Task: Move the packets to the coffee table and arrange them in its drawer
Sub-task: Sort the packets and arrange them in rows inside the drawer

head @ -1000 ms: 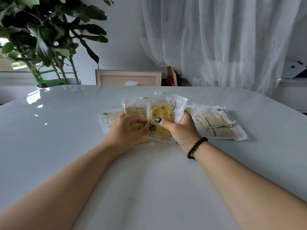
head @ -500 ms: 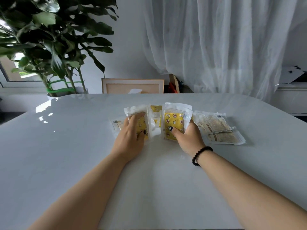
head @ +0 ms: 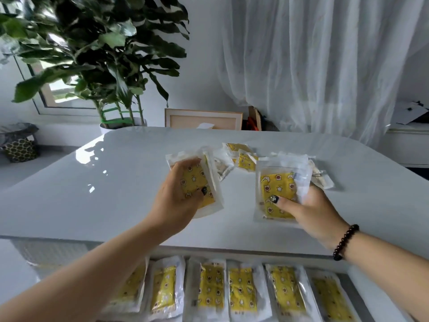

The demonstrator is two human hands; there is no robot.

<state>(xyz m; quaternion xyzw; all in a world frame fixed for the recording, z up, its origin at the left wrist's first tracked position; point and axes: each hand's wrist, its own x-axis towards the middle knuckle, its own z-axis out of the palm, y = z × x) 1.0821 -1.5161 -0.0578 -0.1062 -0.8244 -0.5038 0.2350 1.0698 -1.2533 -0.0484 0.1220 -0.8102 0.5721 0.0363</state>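
Note:
My left hand (head: pixel 180 201) grips a clear packet with a yellow star-patterned pad (head: pixel 210 180), lifted above the white coffee table (head: pixel 116 194). My right hand (head: pixel 308 210) grips another yellow packet (head: pixel 278 182), thumb pressed on its front, also raised off the tabletop. More packets (head: pixel 241 156) lie in a loose pile on the table behind both hands. Below the table's near edge an open drawer (head: pixel 355 270) holds a row of several yellow packets (head: pixel 241 289) laid side by side; my left forearm covers its left end.
A large potted plant (head: pixel 104 54) stands beyond the table's far left corner. A framed board (head: pixel 204 118) leans against the wall behind the table. White curtains (head: pixel 325 66) hang at the back right, and a low white unit (head: pixel 408 145) stands at the right.
Both hands lifted their packets off the pile and drew apart toward me. The view pulled back and the open drawer with its row of packets came into sight below.

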